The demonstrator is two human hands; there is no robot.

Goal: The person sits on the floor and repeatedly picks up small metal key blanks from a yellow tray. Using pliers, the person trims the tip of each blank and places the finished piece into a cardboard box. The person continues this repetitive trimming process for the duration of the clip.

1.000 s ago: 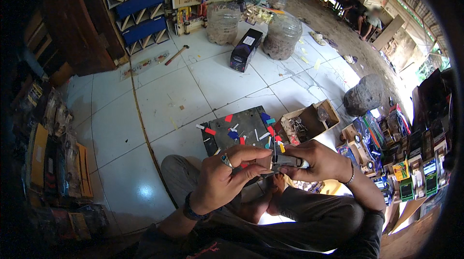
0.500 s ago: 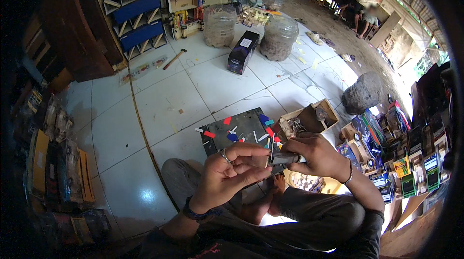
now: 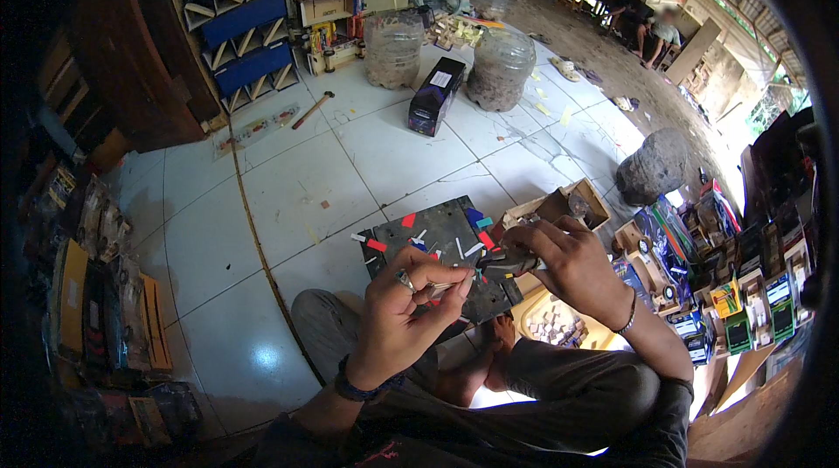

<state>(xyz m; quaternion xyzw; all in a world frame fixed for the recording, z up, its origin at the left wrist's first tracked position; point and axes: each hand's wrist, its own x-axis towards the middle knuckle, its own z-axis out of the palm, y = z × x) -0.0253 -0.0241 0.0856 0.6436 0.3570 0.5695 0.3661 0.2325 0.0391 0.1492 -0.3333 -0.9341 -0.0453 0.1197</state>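
Observation:
My left hand (image 3: 411, 298), with a ring and a dark wristband, pinches a small pale piece (image 3: 443, 288) between thumb and fingers. To its right, my right hand (image 3: 568, 263) is closed on a dark metal tool that looks like pliers (image 3: 505, 265). The tool's tip is close to the left fingertips; whether it touches the pale piece I cannot tell. Below both hands lies a dark board (image 3: 398, 245), scattered with red, white, blue and teal scraps, such as a red strip (image 3: 376, 245).
Beyond the board stands a wooden box (image 3: 590, 201) with small parts. A yellow tub (image 3: 559, 328) of small wooden blocks is below my right hand. Toy trucks (image 3: 738, 302) crowd the right side. Farther off are a black box (image 3: 435, 97), a hammer (image 3: 312, 110) and a large stone (image 3: 651, 166).
My hands have drawn slightly apart: the left shifted a little left, the right up and right. The tool's tip has turned, and the thin pale strip that stood up beside it no longer shows there.

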